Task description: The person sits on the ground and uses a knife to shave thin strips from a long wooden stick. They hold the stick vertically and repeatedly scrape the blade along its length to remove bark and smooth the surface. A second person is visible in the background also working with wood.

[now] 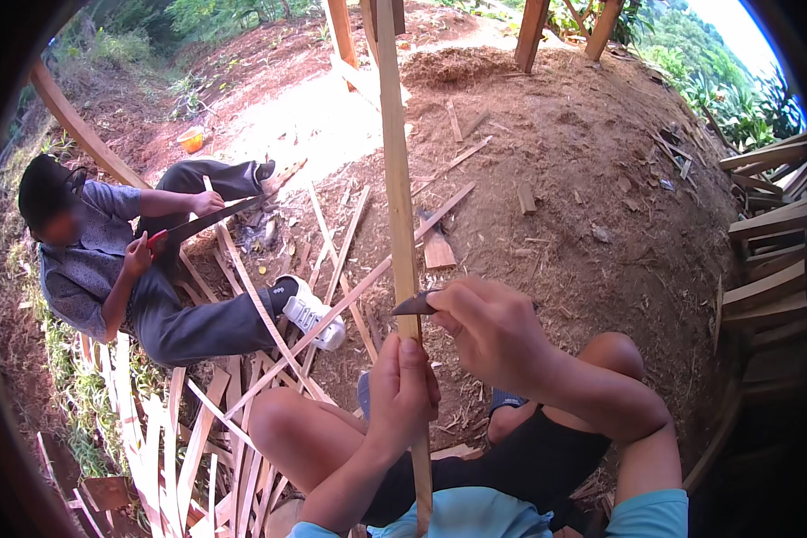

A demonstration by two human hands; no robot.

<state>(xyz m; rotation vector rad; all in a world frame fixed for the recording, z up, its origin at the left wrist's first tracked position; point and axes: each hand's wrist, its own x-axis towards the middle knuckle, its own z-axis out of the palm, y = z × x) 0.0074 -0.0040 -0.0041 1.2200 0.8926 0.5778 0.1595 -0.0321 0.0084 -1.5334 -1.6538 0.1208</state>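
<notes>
Your left hand [402,394] is fisted tight round the long pale split-bamboo slat [394,170], thumb up along its near face. Grip sits low on the slat. Slat's long axis runs near vertical in view: from under your chin area, up between your knees, away over the dirt toward the wooden posts [529,31] at top. Most of its length lies beyond the grip, free end far out.

Your right hand [498,332] is closed on the handle of a small dark-bladed knife [414,305]; handle itself hidden in the fist, so can't tell its shape. Blade points left, tip touching the slat's right edge just above your left thumb. So blade lies across the slat's axis, w/ the holding thumb just beside and below the edge. That's the tight spot: knife close above the lower fist, right hand the nearer one to the contact point.

Around: your bare knees either side, slat betw. them. Heap of pale shaved bamboo strips [179,448] at lower left. Loose slats and offcuts scattered on the reddish-brown dirt ground [601,179]. Stacked wooden planks [771,224] far right, well apart.

Another person in a grey shirt [90,269] sits left, well apart, own hands on a long dark blade with a red handle [197,229], working a separate strip. Nothing betw. you and the slat's far end.
</notes>
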